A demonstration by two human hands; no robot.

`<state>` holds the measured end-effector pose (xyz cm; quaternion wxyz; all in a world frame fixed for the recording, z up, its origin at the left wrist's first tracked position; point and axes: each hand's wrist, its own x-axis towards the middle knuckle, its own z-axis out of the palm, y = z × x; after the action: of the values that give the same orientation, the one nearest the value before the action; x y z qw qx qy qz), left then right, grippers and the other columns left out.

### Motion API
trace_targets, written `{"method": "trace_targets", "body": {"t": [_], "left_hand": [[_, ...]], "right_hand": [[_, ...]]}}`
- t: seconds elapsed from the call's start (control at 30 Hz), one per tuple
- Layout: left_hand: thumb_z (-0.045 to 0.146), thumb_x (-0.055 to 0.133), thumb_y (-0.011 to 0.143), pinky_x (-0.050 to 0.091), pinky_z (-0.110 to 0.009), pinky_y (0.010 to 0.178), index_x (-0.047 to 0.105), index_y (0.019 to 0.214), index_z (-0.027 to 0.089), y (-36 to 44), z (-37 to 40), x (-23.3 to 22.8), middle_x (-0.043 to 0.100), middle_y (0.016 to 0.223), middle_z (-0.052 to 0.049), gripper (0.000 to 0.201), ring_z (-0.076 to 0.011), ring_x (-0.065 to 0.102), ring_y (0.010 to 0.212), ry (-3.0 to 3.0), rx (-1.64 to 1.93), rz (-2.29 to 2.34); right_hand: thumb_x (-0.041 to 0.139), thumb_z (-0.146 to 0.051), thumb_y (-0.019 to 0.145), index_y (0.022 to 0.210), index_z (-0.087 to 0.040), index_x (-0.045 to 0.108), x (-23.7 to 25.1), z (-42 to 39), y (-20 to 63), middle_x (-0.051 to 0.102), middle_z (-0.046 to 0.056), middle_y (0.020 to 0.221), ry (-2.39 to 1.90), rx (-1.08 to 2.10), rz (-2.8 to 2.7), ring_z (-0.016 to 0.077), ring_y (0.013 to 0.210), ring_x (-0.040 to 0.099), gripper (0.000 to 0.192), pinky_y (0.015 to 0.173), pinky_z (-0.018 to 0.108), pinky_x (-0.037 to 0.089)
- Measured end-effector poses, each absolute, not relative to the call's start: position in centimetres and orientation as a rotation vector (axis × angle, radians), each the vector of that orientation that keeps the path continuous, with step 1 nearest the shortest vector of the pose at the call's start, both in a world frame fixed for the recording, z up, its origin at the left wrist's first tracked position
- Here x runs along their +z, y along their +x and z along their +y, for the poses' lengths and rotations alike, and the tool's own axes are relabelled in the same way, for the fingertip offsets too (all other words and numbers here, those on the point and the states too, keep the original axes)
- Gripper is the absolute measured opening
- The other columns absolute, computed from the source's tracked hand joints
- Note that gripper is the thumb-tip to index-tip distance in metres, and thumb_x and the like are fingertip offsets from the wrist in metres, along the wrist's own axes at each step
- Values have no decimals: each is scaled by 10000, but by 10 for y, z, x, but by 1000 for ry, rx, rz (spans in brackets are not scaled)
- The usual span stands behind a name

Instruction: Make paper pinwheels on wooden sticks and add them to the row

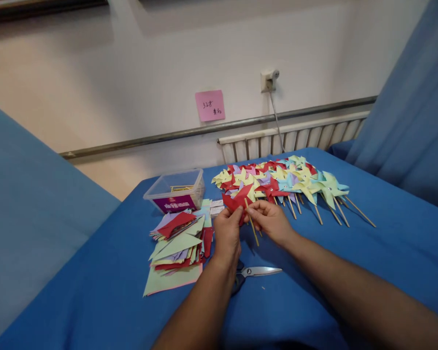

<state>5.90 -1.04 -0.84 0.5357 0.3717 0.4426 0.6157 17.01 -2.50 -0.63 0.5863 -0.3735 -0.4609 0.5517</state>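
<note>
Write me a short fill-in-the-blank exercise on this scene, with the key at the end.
The left hand grips folded paper coloured ____, beside the right hand.
The scissors lie on a ____ tablecloth.
The note on the wall is ____.
In this view, the clear plastic box stands to the ____ of the pinwheels.

Missing words: red; blue; pink; left.

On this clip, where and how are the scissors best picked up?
Probably by the dark handles, from above on the near side, with the left forearm moved clear, since it partly hides them. The scissors lie on the blue cloth with their pointed metal blades toward the right, so that end looks best avoided.
</note>
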Motion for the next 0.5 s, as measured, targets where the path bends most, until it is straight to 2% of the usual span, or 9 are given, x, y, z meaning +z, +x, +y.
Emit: {"method": "trace_targets", "body": {"t": [0.3,0.5], "left_hand": [[383,784,633,421,-237,613,718,781,120,45,-14,-12,698,708,-30,309,-116,566,600,1025,1494,1158],[397,787,635,407,-233,586,723,784,118,45,-18,-12,689,694,-29,323,-114,552,590,1053,1470,1169]], "right_hand": [[707,-486,730,776,-183,618,-19,-25,164,655,-24,588,-888,1308,-1119,61,367,441,319,377,200,328],[705,-492,731,758,-184,611,-21,-25,166,645,-29,584,-870,1317,-1137,59,365,443,323,370,198,323]]}}
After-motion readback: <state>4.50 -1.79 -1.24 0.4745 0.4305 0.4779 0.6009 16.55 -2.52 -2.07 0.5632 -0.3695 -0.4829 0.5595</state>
